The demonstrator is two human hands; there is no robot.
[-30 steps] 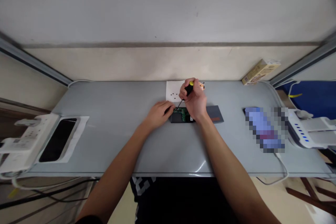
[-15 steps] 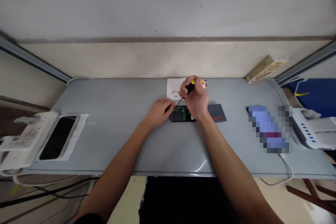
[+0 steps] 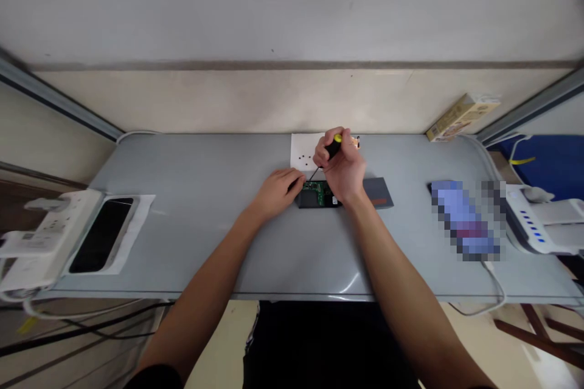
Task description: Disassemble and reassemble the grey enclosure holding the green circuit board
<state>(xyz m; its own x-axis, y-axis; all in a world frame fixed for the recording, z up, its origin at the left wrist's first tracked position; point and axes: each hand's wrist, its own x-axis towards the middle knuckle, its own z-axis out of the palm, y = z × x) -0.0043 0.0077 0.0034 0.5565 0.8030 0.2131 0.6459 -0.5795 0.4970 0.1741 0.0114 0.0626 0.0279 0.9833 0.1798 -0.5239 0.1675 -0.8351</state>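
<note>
My right hand (image 3: pixel 344 170) is closed around a small screwdriver (image 3: pixel 329 152) with a black and yellow handle, its thin shaft slanting down to a dark device (image 3: pixel 318 196) with a bare green circuit board. My left hand (image 3: pixel 276 191) rests on the grey table (image 3: pixel 205 219) with curled fingertips pressing the device's left end. A dark grey cover (image 3: pixel 379 192) with an orange mark lies just right of the device. Behind it a white paper sheet (image 3: pixel 303 155) carries several tiny dark screws.
A phone (image 3: pixel 101 234) lies on white foam at the table's left edge beside a white power strip (image 3: pixel 41 237). A blurred-out object (image 3: pixel 468 222) and a white charger (image 3: pixel 538 225) sit at the right. A tan carton (image 3: pixel 460 117) leans on the back wall.
The right hand has lifted the screwdriver handle slightly and tipped it more upright. The view has drifted a little. The left hand stays on the device.
</note>
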